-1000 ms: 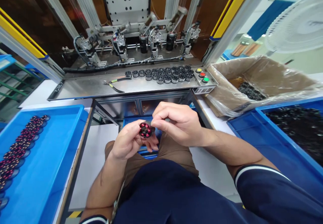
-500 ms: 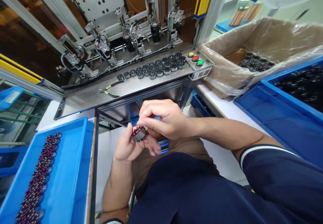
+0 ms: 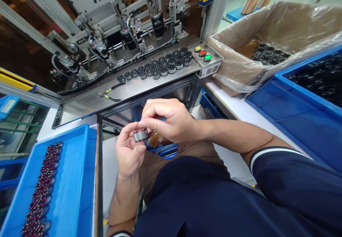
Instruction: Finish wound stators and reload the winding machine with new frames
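Observation:
A small wound motor stator, with a grey metal ring and red and black on its upper face, sits between the thumb and fingers of my left hand. My right hand is closed in a pinch right at the stator's top edge. What its fingertips grip is too small to make out. Both hands are in front of my lap, below the machine's metal ledge.
On the ledge lie cutting pliers and several black-and-grey stators, beside yellow, red and green buttons. Wound stators line a blue tray at left. At right stand a plastic-lined carton and a blue bin.
My left hand has turned the stator so that its grey side faces me more. My right hand has stayed pinched at its top. The whole view has shifted slightly.

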{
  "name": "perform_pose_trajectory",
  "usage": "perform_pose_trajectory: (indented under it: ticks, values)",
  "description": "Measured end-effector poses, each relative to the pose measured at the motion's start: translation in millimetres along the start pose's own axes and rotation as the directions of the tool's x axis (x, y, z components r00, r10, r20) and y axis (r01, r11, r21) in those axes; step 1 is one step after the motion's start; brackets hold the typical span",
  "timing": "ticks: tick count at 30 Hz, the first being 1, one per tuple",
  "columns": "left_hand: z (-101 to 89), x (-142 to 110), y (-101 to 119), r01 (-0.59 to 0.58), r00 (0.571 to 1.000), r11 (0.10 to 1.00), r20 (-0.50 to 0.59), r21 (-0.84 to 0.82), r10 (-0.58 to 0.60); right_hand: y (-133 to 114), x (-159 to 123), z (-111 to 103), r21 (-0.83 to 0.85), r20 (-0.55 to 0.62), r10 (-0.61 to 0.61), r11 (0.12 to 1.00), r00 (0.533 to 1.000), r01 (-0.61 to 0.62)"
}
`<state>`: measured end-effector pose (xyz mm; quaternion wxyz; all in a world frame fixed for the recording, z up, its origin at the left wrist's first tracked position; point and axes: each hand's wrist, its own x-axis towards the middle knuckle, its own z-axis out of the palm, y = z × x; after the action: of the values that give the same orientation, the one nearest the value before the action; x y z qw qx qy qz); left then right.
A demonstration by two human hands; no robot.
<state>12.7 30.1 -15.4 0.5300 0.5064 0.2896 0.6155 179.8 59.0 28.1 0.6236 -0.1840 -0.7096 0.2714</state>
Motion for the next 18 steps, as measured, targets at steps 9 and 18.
perform_pose_trajectory:
  ticks: [9, 18]
  values:
    - [3.5, 5.8, -0.3, -0.109, 0.992, 0.994, -0.058, 0.017, 0.110, -18.1, -11.3, 10.7, 0.089, -0.172, 0.302, 0.953, 0.938, -0.291]
    - [-10.0, 14.1, -0.3, -0.124, 0.992, 0.992, 0.021, 0.029, 0.124, -22.6, -30.9, 32.2, 0.571, 0.248, 0.749, 0.399, 0.614, -0.717]
